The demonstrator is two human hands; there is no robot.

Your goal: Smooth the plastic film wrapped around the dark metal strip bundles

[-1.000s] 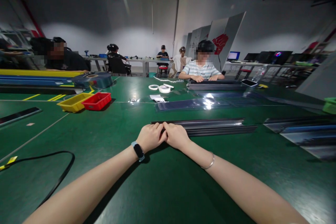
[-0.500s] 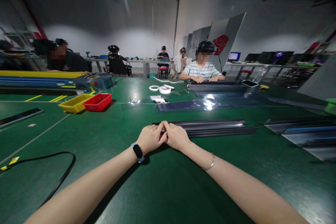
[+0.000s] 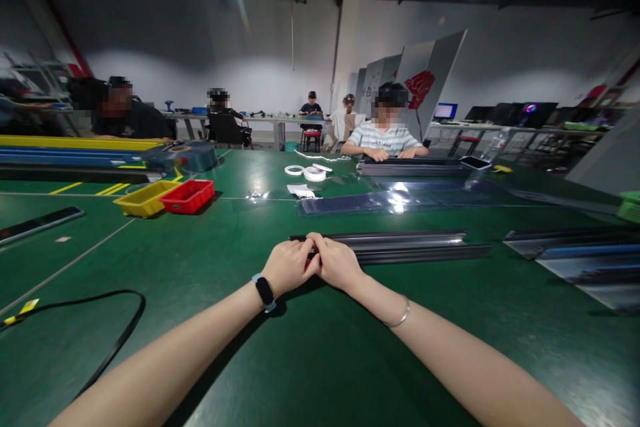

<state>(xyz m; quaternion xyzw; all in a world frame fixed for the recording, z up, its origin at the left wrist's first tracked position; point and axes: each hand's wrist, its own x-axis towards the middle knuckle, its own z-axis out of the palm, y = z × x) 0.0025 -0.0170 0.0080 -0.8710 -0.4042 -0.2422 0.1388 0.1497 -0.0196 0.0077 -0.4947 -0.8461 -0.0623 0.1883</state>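
Observation:
A long dark channel-shaped profile lies crosswise on the green table, its left end under my fingers. My left hand is closed at that end, fingers bent over the edge. Right beside it, my right hand is also closed on the profile, its thumb and forefinger meeting the left hand's. The fingertips are mostly hidden, so anything small between them cannot be made out.
Yellow and red trays stand left. Rolls of white tape and a clear plastic strip lie beyond the profile. More profiles lie right. A co-worker sits opposite; a black cable is near left.
The view has shifted very slightly. Both hands stay at the profile's left end, with hardly any visible movement of the fingers.

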